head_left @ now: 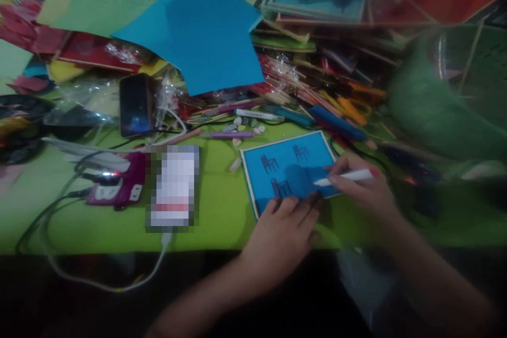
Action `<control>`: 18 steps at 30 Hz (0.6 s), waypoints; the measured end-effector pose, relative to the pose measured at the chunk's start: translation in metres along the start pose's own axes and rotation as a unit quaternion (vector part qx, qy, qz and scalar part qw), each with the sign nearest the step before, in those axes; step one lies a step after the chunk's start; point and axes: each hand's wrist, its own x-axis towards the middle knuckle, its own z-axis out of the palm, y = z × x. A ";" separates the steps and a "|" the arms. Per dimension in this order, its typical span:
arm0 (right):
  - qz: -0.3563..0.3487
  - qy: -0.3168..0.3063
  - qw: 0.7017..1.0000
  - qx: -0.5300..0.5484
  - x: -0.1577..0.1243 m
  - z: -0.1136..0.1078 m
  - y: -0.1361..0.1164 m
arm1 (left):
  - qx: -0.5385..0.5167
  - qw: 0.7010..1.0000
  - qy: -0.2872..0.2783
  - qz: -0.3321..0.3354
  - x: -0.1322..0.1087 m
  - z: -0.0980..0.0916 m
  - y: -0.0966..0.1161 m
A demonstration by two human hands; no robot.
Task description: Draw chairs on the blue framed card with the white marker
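A blue card with a pale stick frame [257,154] lies on the green tabletop, bearing three dark drawings of chairs. My right hand [366,190] pinches a white marker pen [350,175], its tip at or just above the card's right part; contact is hard to tell. Across the card's lower edge rests my left hand [283,227], palm down with fingers laid out on the blue surface, holding nothing. Its fingertips lie just below the lowest chair drawing.
Left of the card lies a phone with a blurred screen [174,187], cabled, beside a purple power adapter [134,169]. Behind are a dark phone [135,104], blue paper [214,37], pens, sticks and orange-handled scissors [354,111]. A green rounded container [431,95] stands right.
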 end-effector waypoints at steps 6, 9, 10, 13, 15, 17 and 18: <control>0.011 0.008 1.000 0.011 -0.002 0.000 0.007 | 0.005 1.000 -0.007 0.002 0.000 -0.001 0.000; 0.025 0.027 0.999 0.037 -0.003 0.000 0.011 | 0.009 1.000 -0.016 0.005 0.000 -0.002 0.000; 0.029 0.034 0.998 0.039 -0.003 0.000 0.012 | 0.009 1.000 -0.017 0.005 0.000 -0.002 0.000; 0.032 0.045 0.998 0.018 -0.003 0.000 0.012 | 0.006 1.000 -0.017 0.004 0.001 -0.003 0.000; 0.026 0.047 0.999 0.007 -0.003 0.001 0.011 | 0.008 1.000 -0.018 0.004 0.001 -0.003 0.000; 0.017 0.042 0.999 0.006 -0.002 0.001 0.010 | 0.009 1.000 -0.018 0.004 0.001 -0.003 0.000; 0.015 0.041 0.999 0.007 -0.002 0.001 0.009 | 0.009 1.000 -0.017 0.003 0.001 -0.003 0.000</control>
